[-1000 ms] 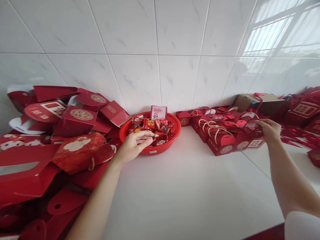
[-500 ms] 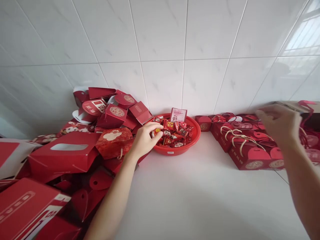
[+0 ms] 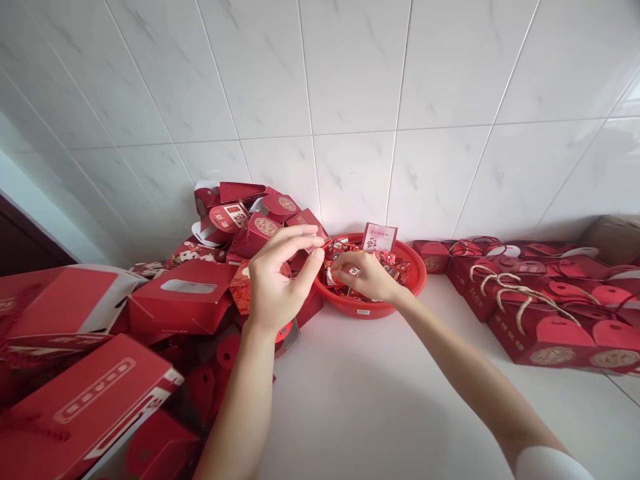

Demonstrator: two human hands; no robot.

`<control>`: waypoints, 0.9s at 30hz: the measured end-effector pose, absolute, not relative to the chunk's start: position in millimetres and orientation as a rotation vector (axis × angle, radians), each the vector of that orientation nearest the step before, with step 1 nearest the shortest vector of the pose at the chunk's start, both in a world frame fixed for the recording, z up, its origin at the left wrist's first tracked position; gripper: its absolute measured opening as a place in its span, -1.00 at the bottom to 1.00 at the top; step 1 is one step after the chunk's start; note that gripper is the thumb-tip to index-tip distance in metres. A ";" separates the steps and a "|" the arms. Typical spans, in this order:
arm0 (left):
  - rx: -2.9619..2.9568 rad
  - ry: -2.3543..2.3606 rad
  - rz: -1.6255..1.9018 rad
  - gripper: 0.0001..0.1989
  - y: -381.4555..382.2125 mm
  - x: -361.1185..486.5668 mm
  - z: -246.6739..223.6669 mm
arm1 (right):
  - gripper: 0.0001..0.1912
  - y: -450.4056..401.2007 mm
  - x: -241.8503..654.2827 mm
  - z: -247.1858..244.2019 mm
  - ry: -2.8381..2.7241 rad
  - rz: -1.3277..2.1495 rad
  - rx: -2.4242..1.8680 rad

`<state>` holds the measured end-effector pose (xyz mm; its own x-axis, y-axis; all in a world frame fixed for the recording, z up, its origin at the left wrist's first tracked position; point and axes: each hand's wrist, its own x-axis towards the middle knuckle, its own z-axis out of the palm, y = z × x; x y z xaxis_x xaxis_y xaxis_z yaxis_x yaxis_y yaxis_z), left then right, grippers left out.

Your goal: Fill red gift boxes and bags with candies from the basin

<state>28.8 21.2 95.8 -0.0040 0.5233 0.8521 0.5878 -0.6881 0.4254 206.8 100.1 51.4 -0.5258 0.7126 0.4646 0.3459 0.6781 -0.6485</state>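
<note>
My left hand (image 3: 283, 283) is raised in front of the red plastic basket (image 3: 367, 309). Its fingers curl toward the thumb in a pinch, and anything between the tips is too small to make out. Over the basket, my right hand (image 3: 369, 277) reaches in among the wrapped candies (image 3: 400, 265) with fingers bent and thumb close to them. Whether a candy is caught in those fingers is unclear. A pink printed card (image 3: 379, 238) stands upright at the basket's back.
Left of the basket is a heap of red gift boxes (image 3: 180, 300), some folded flat or lying tilted. Rows of red boxes (image 3: 545, 333) with cord handles stand on the right. White tiles (image 3: 350, 73) form the wall behind the white tabletop (image 3: 350, 400).
My right hand has come from above the boxes on the right to the candies in the basket. The left hand has lifted slightly, its thumb and fingers closer together. The view has turned right-to-left.
</note>
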 end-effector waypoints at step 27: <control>-2.455 -1.364 -1.776 -0.63 29.9 38.0 86.6 | -0.77 76.5 233.3 93.4 -1.696 0.178 -0.824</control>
